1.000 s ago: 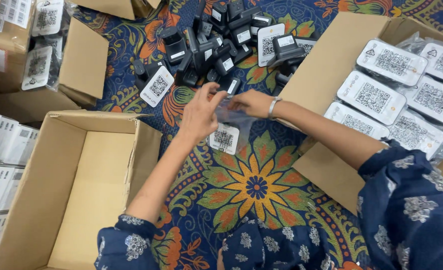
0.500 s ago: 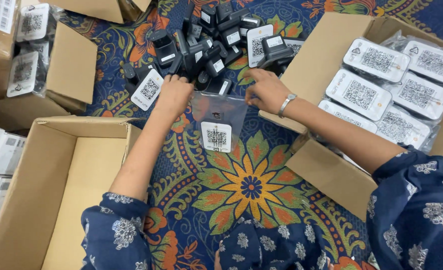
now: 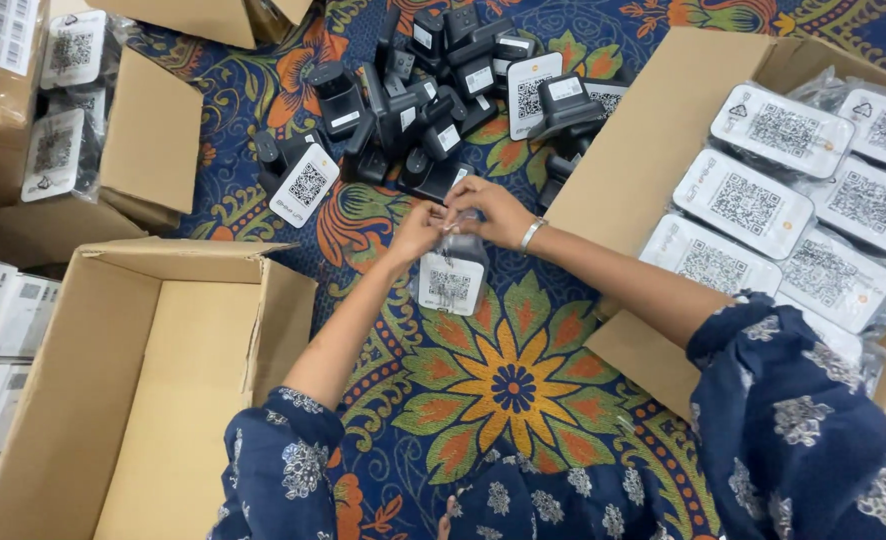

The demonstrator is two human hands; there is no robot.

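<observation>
Inspector: Hands?
Clerk: Left hand (image 3: 418, 228) and right hand (image 3: 493, 208) pinch the top of a clear bagged device (image 3: 452, 272), raised over the patterned floor cloth (image 3: 513, 380), so it hangs label-out.
Inspector: Surroundings?
Clerk: Loose black devices (image 3: 413, 110) just beyond.

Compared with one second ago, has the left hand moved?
Yes. The left hand went up to the pile of black devices, then came back to the clear bag.

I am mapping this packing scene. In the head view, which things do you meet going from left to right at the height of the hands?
Open empty cardboard box → left hand → clear bag with a black device → right hand → cardboard box of bagged devices.
</observation>
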